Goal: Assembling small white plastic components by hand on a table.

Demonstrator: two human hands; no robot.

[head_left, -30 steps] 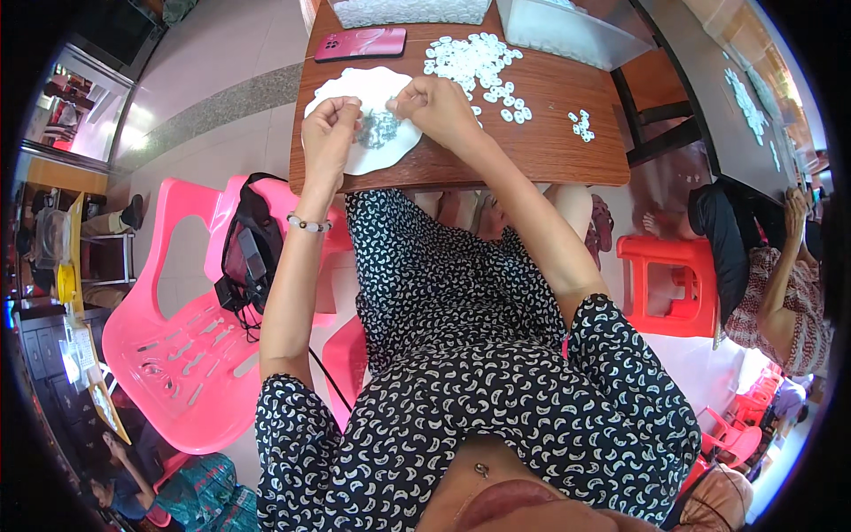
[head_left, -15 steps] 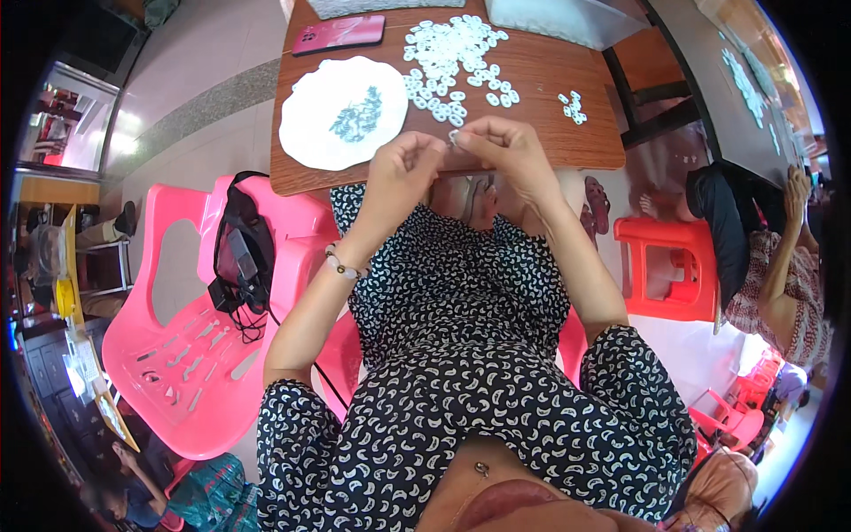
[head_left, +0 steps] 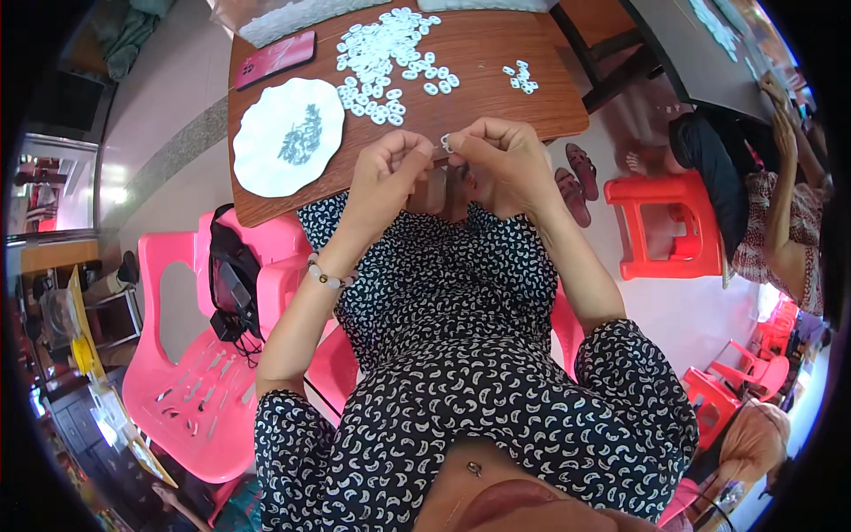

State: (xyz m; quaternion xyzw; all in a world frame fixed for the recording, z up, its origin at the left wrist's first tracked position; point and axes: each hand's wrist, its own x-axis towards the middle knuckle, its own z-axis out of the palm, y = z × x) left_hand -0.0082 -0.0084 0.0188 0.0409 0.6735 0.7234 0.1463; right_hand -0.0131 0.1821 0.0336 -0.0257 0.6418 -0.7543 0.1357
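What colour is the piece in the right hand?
White; the piece shows in the head view.

Left hand point(head_left: 386, 170) now away from the plate point(head_left: 264, 120); right hand point(head_left: 512, 161) likewise

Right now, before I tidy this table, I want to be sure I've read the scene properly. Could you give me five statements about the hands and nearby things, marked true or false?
1. The right hand pinches a small white piece. True.
2. The left hand holds the phone. False: the pink phone lies on the table, beyond the plate.
3. Small grey pieces lie on the white plate. True.
4. The beaded bracelet is on the right wrist. False: the bracelet is on the left wrist.
5. A small cluster of white pieces lies to the right of the larger pile of white pieces. True.
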